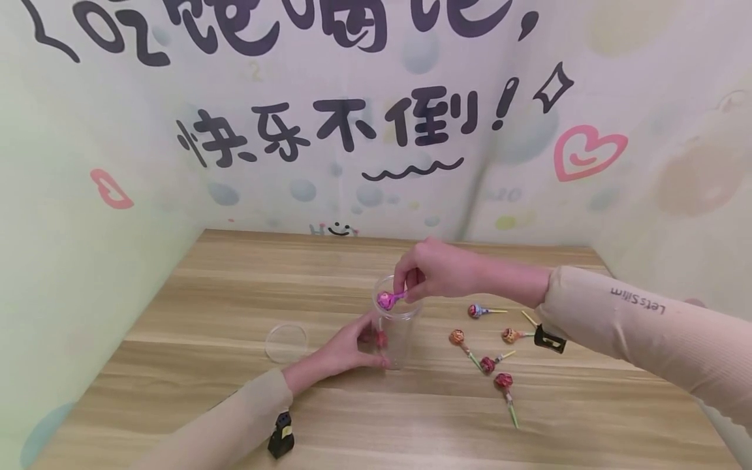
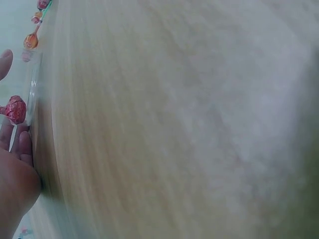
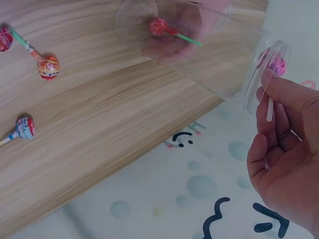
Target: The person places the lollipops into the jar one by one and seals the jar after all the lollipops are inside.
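A clear plastic cup [image 1: 402, 339] stands upright on the table, its open rim at the top. My left hand [image 1: 343, 346] grips its lower left side, thumb at the front near the base. A red lollipop [image 3: 158, 26] with a green stick lies inside the cup; its red wrapper also shows beside the fingers in the left wrist view. Above the cup's rim, my right hand [image 1: 440, 267] pinches a pink lollipop [image 1: 386, 300] by its stick, the candy head at the mouth. The right wrist view shows the pale stick [image 3: 270, 108] between thumb and fingers.
Several wrapped lollipops lie right of the cup, among them a blue one [image 1: 474, 311], an orange one [image 1: 457, 337] and a red one [image 1: 503, 380]. A clear round lid [image 1: 286, 343] rests left of the cup. A printed wall cloth [image 1: 341, 189] hangs behind the table [image 1: 194, 307].
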Demonstrator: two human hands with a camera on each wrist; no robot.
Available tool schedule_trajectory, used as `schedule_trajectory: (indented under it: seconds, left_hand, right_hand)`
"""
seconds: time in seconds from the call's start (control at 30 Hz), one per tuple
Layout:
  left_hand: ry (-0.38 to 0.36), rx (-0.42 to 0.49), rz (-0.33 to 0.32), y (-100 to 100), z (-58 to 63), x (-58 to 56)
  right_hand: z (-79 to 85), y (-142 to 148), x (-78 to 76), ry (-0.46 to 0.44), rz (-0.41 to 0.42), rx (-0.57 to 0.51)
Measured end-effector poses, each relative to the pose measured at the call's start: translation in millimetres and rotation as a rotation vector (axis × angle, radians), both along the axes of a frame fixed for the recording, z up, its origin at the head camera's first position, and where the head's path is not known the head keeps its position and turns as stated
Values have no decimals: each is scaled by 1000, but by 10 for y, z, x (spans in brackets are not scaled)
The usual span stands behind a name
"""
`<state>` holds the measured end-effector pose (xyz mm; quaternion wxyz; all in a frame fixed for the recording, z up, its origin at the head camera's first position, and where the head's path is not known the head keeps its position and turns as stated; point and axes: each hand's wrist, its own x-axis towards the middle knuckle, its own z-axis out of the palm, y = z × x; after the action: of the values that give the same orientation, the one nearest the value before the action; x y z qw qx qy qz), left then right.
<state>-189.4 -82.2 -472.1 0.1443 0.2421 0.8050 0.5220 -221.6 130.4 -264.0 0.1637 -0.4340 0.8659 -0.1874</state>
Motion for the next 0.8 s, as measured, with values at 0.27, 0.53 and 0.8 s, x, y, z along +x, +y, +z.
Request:
schedule_trajectory:
  seconds: [0.27,0.53,0.8]
  left_hand:
    - [-5,33,-7,-1,-6,4]
    - [-16,37,-10,6,13,12]
    - [-15,19,-8,2,-9,-4]
  right_hand:
    - [-13,-9,15,16,-2,-10]
    - [-35,-36,14,7,-14,7]
    - [-60,-45,26,40,14,-5]
